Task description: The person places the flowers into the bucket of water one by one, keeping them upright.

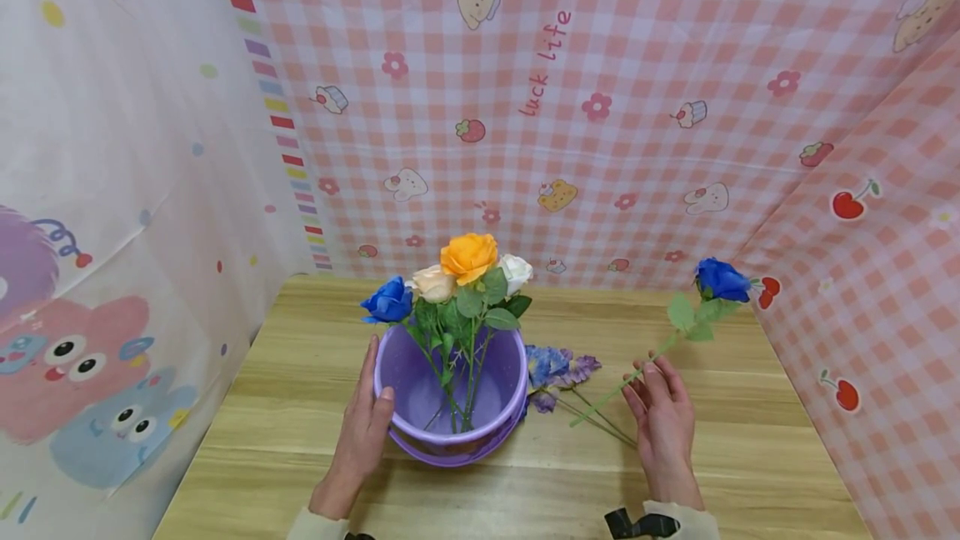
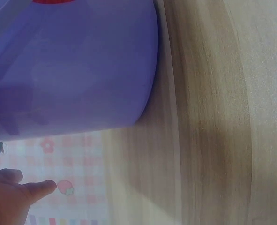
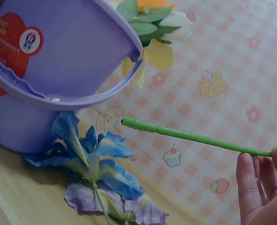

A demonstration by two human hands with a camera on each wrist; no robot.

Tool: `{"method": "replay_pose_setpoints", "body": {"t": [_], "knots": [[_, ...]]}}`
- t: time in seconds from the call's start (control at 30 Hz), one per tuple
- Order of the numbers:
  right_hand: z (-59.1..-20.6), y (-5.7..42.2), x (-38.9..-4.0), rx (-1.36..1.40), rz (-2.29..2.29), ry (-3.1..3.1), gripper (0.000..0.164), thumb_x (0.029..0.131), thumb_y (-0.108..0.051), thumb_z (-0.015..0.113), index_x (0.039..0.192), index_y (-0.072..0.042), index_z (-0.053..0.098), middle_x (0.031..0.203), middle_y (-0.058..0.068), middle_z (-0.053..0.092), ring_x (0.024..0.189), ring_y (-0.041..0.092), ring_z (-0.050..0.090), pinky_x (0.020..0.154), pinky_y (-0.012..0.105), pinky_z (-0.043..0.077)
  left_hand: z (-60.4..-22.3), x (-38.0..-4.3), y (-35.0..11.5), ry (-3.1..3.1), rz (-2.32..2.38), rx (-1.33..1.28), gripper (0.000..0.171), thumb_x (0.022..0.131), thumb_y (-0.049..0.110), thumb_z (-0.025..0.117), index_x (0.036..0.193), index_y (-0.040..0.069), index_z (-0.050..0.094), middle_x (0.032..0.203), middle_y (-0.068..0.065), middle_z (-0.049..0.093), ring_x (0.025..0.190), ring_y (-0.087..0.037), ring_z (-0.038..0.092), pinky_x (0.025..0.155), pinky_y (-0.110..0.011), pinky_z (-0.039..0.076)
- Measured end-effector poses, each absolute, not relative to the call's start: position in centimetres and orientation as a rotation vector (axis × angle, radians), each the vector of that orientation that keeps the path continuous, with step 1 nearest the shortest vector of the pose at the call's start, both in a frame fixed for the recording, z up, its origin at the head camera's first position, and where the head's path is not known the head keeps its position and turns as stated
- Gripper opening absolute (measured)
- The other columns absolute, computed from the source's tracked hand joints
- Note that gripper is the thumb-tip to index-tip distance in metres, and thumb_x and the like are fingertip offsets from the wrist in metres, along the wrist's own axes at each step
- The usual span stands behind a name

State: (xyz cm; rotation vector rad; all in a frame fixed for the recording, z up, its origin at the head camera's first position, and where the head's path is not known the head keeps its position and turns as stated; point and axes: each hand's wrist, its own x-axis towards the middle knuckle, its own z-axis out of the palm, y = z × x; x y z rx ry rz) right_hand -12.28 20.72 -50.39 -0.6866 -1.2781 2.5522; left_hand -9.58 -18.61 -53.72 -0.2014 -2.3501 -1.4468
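My right hand pinches the green stem of a blue artificial rose, held to the right of a purple bucket. In the right wrist view, the rose's stem points its cut end toward the bucket. My left hand rests against the bucket's left side, fingers straight along the outside and thumb at the rim. Inside the bucket stand another blue rose, an orange rose, a cream rose and a white rose, leaning toward the back.
Blue and purple flowers lie on the wooden table to the bucket's right, their stems reaching toward my right hand. The bucket's handle hangs down its side. A pink checked cloth hangs behind the table.
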Motion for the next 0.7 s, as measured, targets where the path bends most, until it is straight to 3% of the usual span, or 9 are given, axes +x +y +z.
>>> {"method": "replay_pose_setpoints", "body": {"t": [0.13, 0.37, 0.7], "knots": [[-49.7, 20.3, -12.2, -0.659, 2.546, -1.286, 0.030, 0.102, -0.014, 0.065, 0.131, -0.010, 0.062, 0.102, 0.000, 0.073, 0.084, 0.013, 0.070, 0.074, 0.023, 0.061, -53.6, -9.5, -18.6, -2.380, -1.394, -0.191, 0.068, 0.104, 0.017, 0.042, 0.168, 0.018, 0.017, 0.171, -0.009, 0.022, 0.153, -0.038, 0.026, 0.121, -0.060, 0.027], [-48.6, 19.4, -12.1, -0.574, 2.547, -1.314, 0.032, 0.102, -0.012, 0.064, 0.134, -0.007, 0.060, 0.103, 0.002, 0.072, 0.083, 0.014, 0.070, 0.073, 0.024, 0.062, -53.2, -9.2, -18.8, -2.410, -1.234, -0.240, 0.064, 0.106, 0.017, 0.044, 0.166, 0.008, 0.022, 0.171, -0.012, 0.022, 0.155, -0.035, 0.023, 0.125, -0.021, 0.011], [-46.7, 17.8, -12.0, -0.462, 2.526, -1.363, 0.027, 0.102, -0.010, 0.064, 0.128, -0.006, 0.063, 0.103, 0.002, 0.072, 0.083, 0.012, 0.070, 0.073, 0.024, 0.062, -52.7, -9.0, -19.1, -2.477, -1.104, -0.257, 0.068, 0.104, 0.020, 0.052, 0.164, 0.003, 0.024, 0.169, -0.017, 0.024, 0.154, -0.041, 0.024, 0.124, -0.019, 0.006]]}}
